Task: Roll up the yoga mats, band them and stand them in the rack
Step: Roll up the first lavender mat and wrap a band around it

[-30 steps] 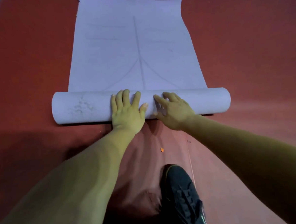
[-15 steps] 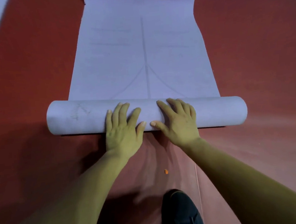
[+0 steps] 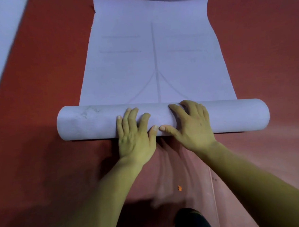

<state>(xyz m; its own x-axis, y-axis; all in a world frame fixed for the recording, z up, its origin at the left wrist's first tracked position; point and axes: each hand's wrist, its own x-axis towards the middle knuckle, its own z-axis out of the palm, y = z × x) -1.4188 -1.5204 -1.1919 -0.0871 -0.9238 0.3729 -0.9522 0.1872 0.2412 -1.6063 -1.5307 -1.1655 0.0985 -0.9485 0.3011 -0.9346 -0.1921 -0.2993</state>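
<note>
Pressing on the middle of the rolled part of the yoga mat [image 3: 234, 116], the person sets the left hand [image 3: 134, 134] and right hand [image 3: 192, 126] side by side, thumbs almost touching, probably to drive the roll forward evenly and tight. Neither grip closes on anything: the fingers lie spread and nearly straight over the curve, only pressing. The roll lies crosswise on the red floor [image 3: 37, 94], its unrolled stretch [image 3: 124, 70] flat ahead, so rolling looks partway done.

Pale lilac yoga mat [image 3: 156, 68]: matt, foam-like, faintly scored with lines; its rolled part [image 3: 85, 123] shows fine ribbing. Red floor [image 3: 264, 52]: matt, possibly a carpet-like covering.
</note>
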